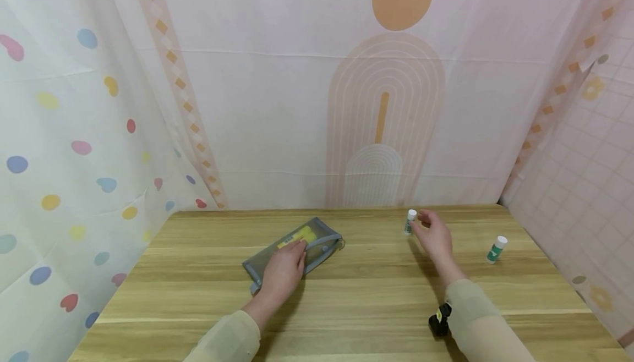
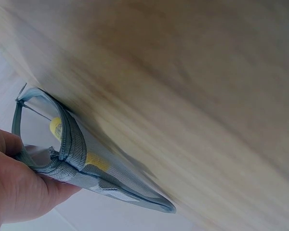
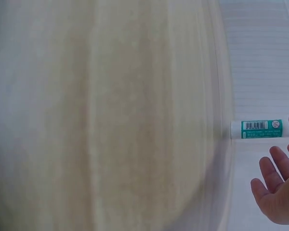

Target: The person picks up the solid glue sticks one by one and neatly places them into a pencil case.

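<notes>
My left hand (image 1: 283,270) pinches the edge of a grey mesh zipper pouch (image 1: 267,254) lying slantwise on the table. In the left wrist view the pouch's mouth (image 2: 62,130) gapes, and a yellow item (image 2: 55,126) shows inside; its kind is unclear. At the back of the table stands a glue stick (image 1: 410,224) with a white cap and green label. Beside it, on its right, is my right hand (image 1: 436,238), with fingers spread and slightly bent. The right wrist view has these fingers (image 3: 271,175) around the cap end without a grip; contact is hard to tell.
A second glue stick (image 1: 497,250) stands farther right on the wooden table (image 1: 366,296). Patterned curtains (image 1: 267,103) hang behind the table and along both sides. A black device (image 1: 439,321) is at the right wrist.
</notes>
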Tool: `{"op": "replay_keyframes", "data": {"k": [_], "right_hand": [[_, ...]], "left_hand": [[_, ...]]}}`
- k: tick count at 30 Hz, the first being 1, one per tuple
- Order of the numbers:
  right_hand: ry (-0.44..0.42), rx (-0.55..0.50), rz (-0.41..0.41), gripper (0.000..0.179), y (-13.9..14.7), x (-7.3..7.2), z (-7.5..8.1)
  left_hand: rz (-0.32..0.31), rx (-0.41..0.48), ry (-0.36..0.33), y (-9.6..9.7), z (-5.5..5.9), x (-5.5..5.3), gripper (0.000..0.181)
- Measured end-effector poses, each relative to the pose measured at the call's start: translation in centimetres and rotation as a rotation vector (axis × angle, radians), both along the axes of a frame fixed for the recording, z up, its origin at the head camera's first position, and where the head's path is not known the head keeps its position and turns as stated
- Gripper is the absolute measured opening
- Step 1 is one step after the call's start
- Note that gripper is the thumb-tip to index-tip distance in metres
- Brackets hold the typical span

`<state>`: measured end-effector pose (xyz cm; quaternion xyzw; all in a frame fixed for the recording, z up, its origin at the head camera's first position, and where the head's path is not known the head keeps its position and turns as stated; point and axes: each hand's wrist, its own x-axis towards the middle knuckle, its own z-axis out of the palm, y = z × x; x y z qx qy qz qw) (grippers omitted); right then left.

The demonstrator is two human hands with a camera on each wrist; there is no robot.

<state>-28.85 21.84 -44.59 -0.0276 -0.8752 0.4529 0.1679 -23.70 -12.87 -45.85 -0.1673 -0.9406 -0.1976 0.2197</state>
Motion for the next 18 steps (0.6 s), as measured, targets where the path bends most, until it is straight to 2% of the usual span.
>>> {"op": "replay_keyframes", "data": {"k": [12, 18], "right_hand": [[0.02, -0.012, -0.022, 0.037, -0.69, -0.61, -0.11], [-0.007, -0.042, -0.047, 0.033, -0.8, -0.89, -0.35]], "left_hand": [[-0.007, -0.006, 0.004, -0.05, 0.0, -0.09, 0.026], [-0.007, -0.014, 0.012, -0.02, -0.07, -0.08, 0.025]]}}
